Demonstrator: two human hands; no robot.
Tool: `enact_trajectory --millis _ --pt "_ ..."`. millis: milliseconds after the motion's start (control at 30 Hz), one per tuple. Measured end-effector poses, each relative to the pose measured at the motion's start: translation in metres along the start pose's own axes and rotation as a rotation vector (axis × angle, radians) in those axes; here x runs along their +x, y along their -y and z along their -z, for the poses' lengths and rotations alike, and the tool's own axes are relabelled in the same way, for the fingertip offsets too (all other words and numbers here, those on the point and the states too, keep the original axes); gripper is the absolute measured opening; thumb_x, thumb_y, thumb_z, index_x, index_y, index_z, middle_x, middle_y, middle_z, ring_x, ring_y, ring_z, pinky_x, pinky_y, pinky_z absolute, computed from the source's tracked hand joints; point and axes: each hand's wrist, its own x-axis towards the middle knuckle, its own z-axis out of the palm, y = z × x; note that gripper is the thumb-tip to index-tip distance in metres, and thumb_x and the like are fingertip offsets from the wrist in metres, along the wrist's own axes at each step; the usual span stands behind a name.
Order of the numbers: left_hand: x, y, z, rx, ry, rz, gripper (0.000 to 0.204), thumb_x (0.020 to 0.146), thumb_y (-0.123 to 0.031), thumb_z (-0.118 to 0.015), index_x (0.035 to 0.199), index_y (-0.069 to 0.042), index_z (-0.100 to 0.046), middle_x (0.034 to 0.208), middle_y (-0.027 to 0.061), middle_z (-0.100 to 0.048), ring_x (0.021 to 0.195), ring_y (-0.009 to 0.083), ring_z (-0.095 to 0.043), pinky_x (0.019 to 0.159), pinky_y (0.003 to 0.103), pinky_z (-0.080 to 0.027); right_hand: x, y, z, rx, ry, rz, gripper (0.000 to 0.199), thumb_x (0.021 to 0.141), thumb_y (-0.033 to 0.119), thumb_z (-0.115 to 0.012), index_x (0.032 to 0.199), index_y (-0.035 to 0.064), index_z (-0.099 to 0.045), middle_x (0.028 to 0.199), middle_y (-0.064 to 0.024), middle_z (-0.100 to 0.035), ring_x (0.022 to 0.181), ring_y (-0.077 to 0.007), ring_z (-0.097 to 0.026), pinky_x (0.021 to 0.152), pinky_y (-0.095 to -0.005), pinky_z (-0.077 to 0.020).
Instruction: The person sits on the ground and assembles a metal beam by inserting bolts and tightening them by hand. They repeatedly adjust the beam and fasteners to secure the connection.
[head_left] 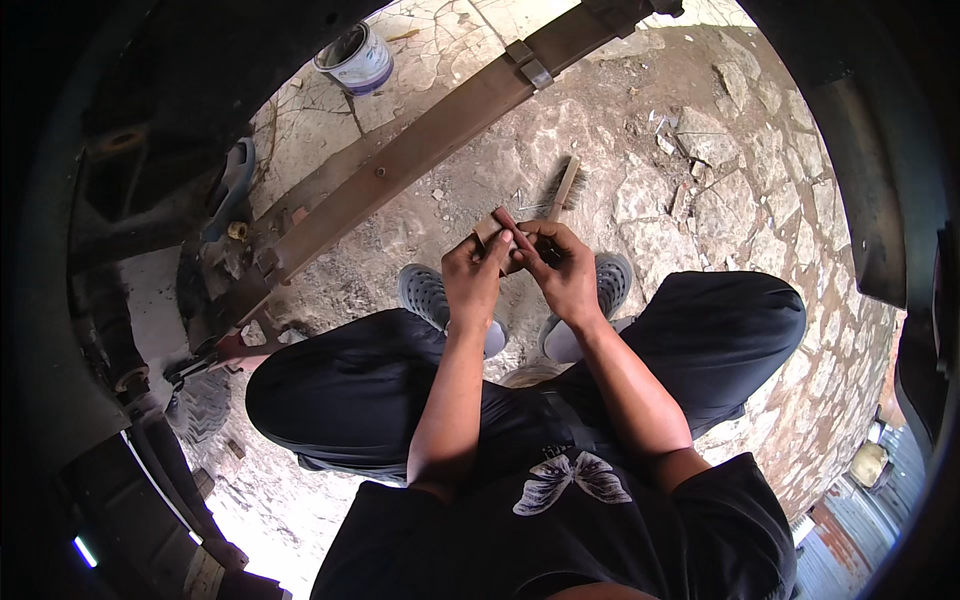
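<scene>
While the left hand (474, 270) and right hand (564, 268) pinch a small red-brown strip (516, 232) above the stony floor (720, 230), it looks light and, seen this small, maybe stiff; its ends suit gripping.

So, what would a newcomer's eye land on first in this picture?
Probably the long brown metal bar slanting from the left up to the top. Near the centre, the left hand and right hand hold a small reddish-brown piece, with a brush just beyond. Lower down, a white butterfly stands out on the black shirt.
</scene>
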Motion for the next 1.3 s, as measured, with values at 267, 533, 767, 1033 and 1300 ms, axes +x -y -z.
enact_trajectory --millis 267,533,767,1033,1300 --pt "0.002 -0.009 -0.009 -0.015 -0.003 -0.041 0.025 0.098 -0.019 -0.074 0.107 0.003 -0.075 0.098 0.0049 -0.074 0.089 0.0095 -0.068 0.079 0.026 -0.055 0.001 0.011 -0.001 -0.381 -0.089 0.334 0.025 0.087 0.001 -0.076 0.111 0.0056 -0.074 0.102 -0.0156 -0.069 0.091 -0.0286 -0.07 0.074 -0.0329 -0.0566" --pt "0.005 -0.002 -0.003 -0.132 0.036 0.031 0.026 0.099 -0.017 -0.071 0.118 0.002 -0.071 0.109 0.007 -0.072 0.097 0.0147 -0.069 0.088 0.032 -0.058 -0.004 0.016 -0.006 -0.226 -0.131 0.082 0.031 0.088 -0.003 -0.075 0.119 0.0017 -0.07 0.101 -0.0086 -0.07 0.09 -0.0157 -0.068 0.082 -0.0294 -0.0545" --pt "0.001 -0.009 -0.012 -0.259 0.045 0.121 0.027 0.1 -0.017 -0.07 0.12 0.001 -0.07 0.11 0.0094 -0.071 0.098 0.0192 -0.071 0.085 0.037 -0.062 -0.002 0.015 0.002 -0.313 -0.074 0.091 0.033 0.087 -0.004 -0.076 0.119 0.0009 -0.069 0.102 -0.0052 -0.071 0.09 -0.0124 -0.066 0.084 -0.0281 -0.0541" --pt "0.003 -0.013 -0.007 -0.261 -0.013 0.052 0.022 0.099 -0.012 -0.07 0.114 0.003 -0.07 0.105 0.0108 -0.073 0.092 0.0209 -0.073 0.082 0.037 -0.065 0.001 0.006 0.002 -0.144 -0.047 0.055 0.033 0.086 -0.004 -0.078 0.117 0.0009 -0.07 0.094 -0.0061 -0.074 0.09 -0.0116 -0.07 0.083 -0.0276 -0.0549" --pt "0.001 -0.018 -0.01 -0.12 -0.016 0.053 0.017 0.098 -0.01 -0.07 0.109 0.004 -0.07 0.102 0.0119 -0.074 0.092 0.0198 -0.074 0.081 0.035 -0.064 0.002 0.013 0.001 -0.24 -0.032 0.125 0.034 0.083 -0.001 -0.081 0.115 0.0036 -0.071 0.087 -0.0061 -0.074 0.077 -0.0137 -0.071 0.072 -0.0297 -0.0566"
